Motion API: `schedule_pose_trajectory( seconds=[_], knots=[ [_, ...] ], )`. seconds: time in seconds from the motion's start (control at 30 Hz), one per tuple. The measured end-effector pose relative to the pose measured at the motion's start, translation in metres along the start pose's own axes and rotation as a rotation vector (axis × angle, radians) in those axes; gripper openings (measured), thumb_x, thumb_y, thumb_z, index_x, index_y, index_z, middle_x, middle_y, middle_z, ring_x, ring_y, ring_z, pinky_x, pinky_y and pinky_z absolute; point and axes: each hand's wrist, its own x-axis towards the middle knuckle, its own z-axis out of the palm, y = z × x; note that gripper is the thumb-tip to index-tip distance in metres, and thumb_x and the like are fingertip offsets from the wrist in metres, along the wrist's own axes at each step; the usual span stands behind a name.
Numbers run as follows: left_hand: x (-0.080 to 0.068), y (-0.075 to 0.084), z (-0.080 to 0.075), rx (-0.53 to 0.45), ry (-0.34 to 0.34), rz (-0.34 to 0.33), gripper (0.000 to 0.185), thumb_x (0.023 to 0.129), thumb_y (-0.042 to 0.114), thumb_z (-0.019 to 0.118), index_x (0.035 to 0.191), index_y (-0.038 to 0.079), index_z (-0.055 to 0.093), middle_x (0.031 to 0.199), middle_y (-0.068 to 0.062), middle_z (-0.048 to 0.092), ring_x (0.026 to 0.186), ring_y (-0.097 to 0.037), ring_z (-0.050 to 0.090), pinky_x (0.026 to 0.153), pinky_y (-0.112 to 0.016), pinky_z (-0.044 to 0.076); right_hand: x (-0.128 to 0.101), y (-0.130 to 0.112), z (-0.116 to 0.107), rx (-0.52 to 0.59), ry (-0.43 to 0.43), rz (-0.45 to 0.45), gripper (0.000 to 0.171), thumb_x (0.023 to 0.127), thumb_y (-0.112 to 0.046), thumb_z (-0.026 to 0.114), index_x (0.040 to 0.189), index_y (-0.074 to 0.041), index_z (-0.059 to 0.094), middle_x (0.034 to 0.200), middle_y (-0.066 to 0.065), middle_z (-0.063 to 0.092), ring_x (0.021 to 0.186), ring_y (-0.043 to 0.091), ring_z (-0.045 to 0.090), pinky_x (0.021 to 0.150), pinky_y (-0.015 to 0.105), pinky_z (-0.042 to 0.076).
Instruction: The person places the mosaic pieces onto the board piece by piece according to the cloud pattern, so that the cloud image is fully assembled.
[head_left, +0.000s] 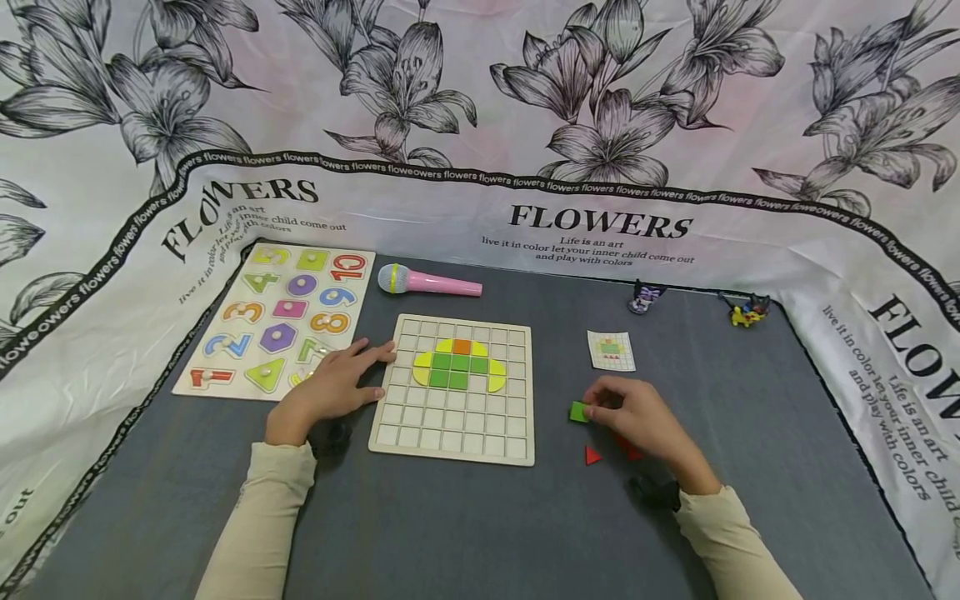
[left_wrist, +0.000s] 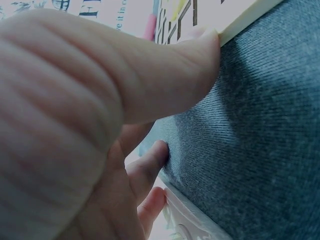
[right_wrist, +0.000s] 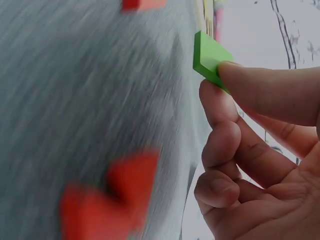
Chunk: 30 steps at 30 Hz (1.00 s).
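Grey cloth covers the surface (head_left: 465, 517) where your right hand (head_left: 637, 421) pinches a green tile (head_left: 578, 412) beside the grid board (head_left: 454, 433); your left hand (head_left: 333, 385) rests flat, fingers relaxed. Light, stiff and likely smooth: grip its edges.

Head view looks forward and down from above, taking in the whole grey table (head_left: 480, 533), both hands low in the frame. Left wrist view sits very close, thumb filling its left, grid board (left_wrist: 250, 20) edge upper right. Right wrist view, equally close and blurred, shares the green tile (right_wrist: 210, 57) with the head view
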Motion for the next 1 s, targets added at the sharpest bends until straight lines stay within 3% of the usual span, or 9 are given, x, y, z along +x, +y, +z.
schedule_pose_trajectory(
  seconds=[0.3,0.63,1.0],
  knots=[
    [0.001,-0.003,0.001,0.003,-0.010,-0.008,0.067,0.103,0.015,0.073,0.163,0.006,0.045,0.167,-0.020,0.041,0.160,-0.048,0.018,0.125,-0.069,0.012,0.031,-0.032,0.025,0.050,-0.034,-0.041,0.004,0.096,-0.007,0.080,0.097,-0.009,0.077,0.088,-0.002,0.070,0.079,0.018,0.064,0.069,0.032,0.054],
    [0.003,-0.002,0.000,0.005,-0.007,0.007,0.070,0.103,0.015,0.073,0.164,0.006,0.042,0.163,-0.018,0.048,0.159,-0.048,0.019,0.125,-0.069,0.013,0.055,-0.052,0.041,0.081,-0.042,-0.088,0.004,0.094,-0.004,0.079,0.095,-0.004,0.076,0.086,0.000,0.069,0.078,0.019,0.062,0.067,0.031,0.052],
    [0.002,-0.003,0.001,-0.005,-0.013,-0.017,0.068,0.103,0.015,0.073,0.164,0.007,0.043,0.165,-0.018,0.045,0.160,-0.047,0.017,0.126,-0.068,0.011,0.077,-0.065,0.062,0.017,-0.010,-0.207,0.009,0.095,0.000,0.076,0.092,-0.009,0.078,0.084,-0.003,0.070,0.075,0.015,0.060,0.066,0.032,0.050]
  ],
)
